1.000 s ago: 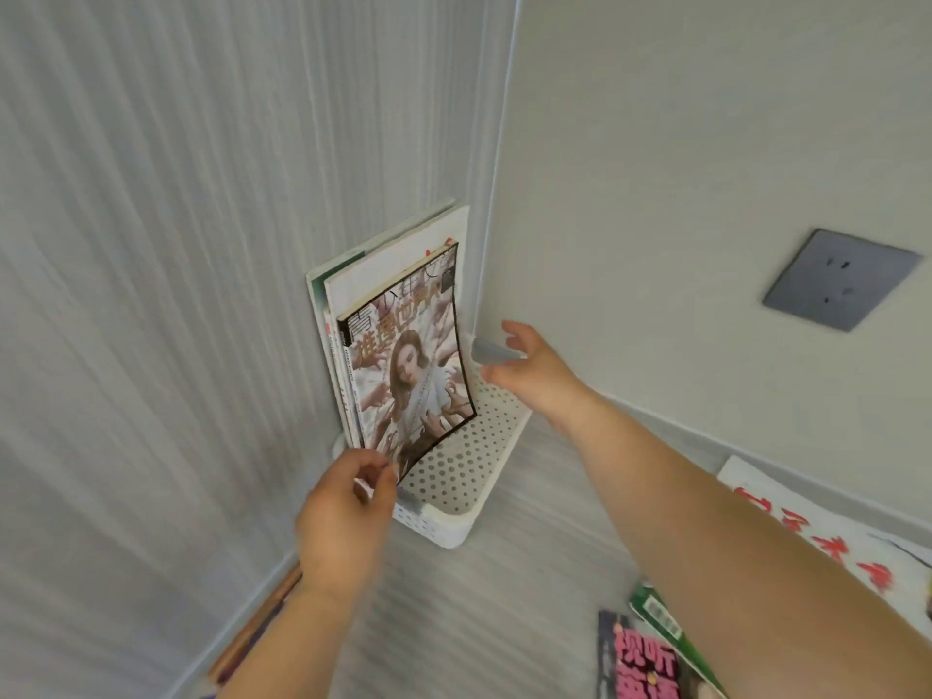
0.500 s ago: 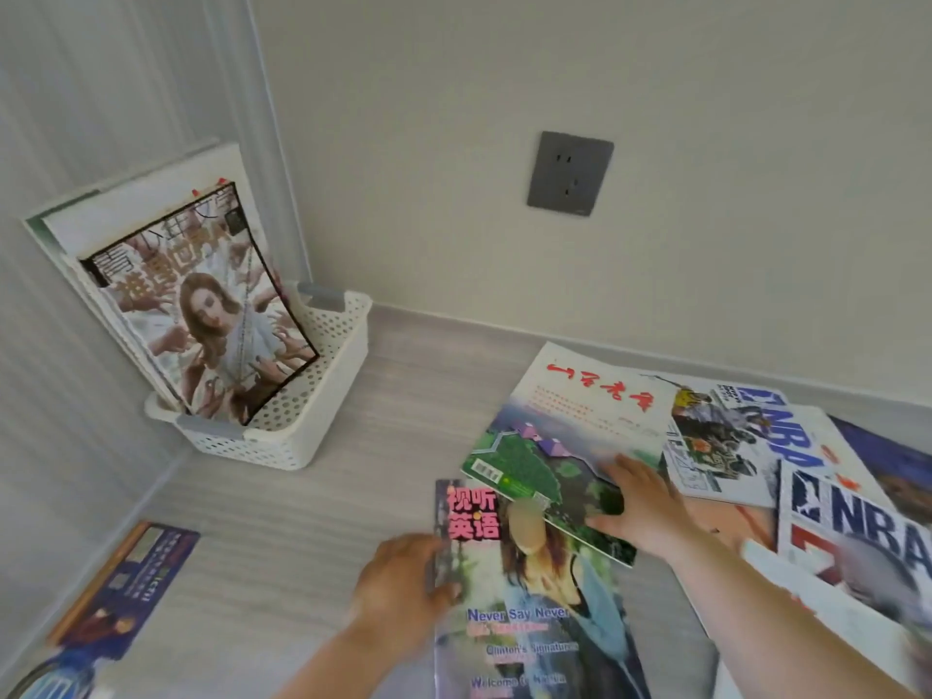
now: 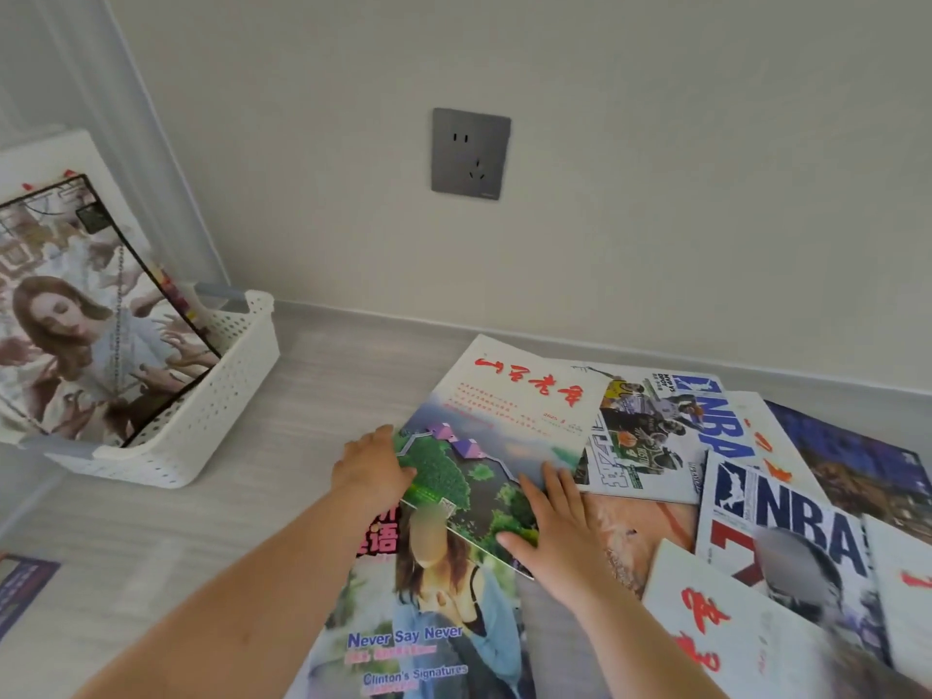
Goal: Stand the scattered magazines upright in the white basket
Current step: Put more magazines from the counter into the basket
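Pale wood-grain floor [image 3: 328, 385] is bounded by a cream wall in which a grey socket [image 3: 470, 153] is set. At the left, a white basket [image 3: 201, 396] is placed in the corner, and a portrait-cover magazine [image 3: 85, 335] is stood upright in it, leaned against white covers behind. To the right, an NBA magazine [image 3: 787, 527], a basketball-photo magazine [image 3: 650, 436], a white magazine with red characters [image 3: 716, 628] and a "Never Say Never" magazine [image 3: 428, 623] are spread overlapping on the floor. Over the last of these a landscape magazine [image 3: 504, 421] is laid, well apart from the basket. Its left edge is gripped by the left hand [image 3: 373, 471], fingers curled at the edge, while the right hand [image 3: 555, 527] is pressed flat on its lower right corner, fingers spread. Red calligraphy on white is shown on the cover, with green hills beneath.
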